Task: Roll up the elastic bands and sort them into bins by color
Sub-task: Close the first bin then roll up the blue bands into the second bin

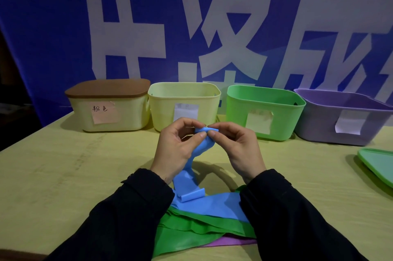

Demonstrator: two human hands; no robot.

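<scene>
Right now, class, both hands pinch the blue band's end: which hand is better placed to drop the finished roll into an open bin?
Probably right: the right hand sits nearer the open green bin; the left hand faces the lidded one.

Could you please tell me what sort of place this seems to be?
Probably a staged sorting station rather than a home: a table before a large printed banner, with a row of labelled bins.

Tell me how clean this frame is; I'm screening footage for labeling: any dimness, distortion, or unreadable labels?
Head view: dim, with dark corners; wide-angle bending tilts the purple bin at right; both hands and the blue band are fairly sharp; the lidded bin's note is legible, the others washed blank.
</scene>
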